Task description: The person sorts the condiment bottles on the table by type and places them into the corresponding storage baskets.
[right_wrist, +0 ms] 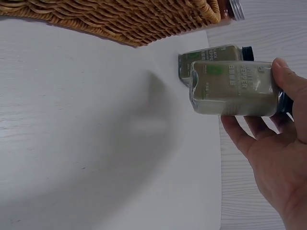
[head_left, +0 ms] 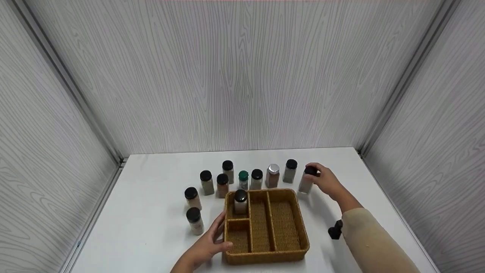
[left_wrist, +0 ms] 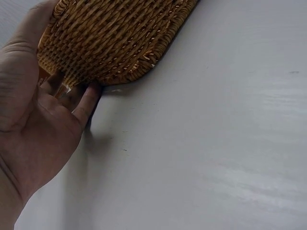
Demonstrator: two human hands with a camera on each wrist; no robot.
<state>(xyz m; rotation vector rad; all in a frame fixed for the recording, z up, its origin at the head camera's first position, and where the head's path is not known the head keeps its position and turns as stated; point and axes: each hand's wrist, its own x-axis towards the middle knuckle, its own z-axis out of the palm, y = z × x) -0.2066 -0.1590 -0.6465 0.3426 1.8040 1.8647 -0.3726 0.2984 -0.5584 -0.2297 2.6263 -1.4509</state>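
My right hand (head_left: 326, 182) pinches the black cap of a clear spice jar (head_left: 305, 185) to the right of the wicker basket. The jar (right_wrist: 235, 88) is labelled white pepper in the right wrist view, where my right hand (right_wrist: 283, 153) has the thumb on one side and fingers on the other. My left hand (head_left: 206, 245) grips the left side of the divided wicker basket (head_left: 265, 258), thumb over the rim. In the left wrist view, fingers of my left hand (left_wrist: 43, 120) touch the basket's (left_wrist: 115, 38) lower edge. One black-capped jar (head_left: 240, 204) stands in the back-left compartment.
Several spice jars stand behind and left of the basket, including a silver-capped jar (head_left: 273, 176), a green-capped jar (head_left: 243, 180) and a black-capped jar (head_left: 290, 171). A small black object (head_left: 335, 230) lies beside my right sleeve. Wood-grain panels (head_left: 242, 76) enclose the white table (head_left: 125, 212).
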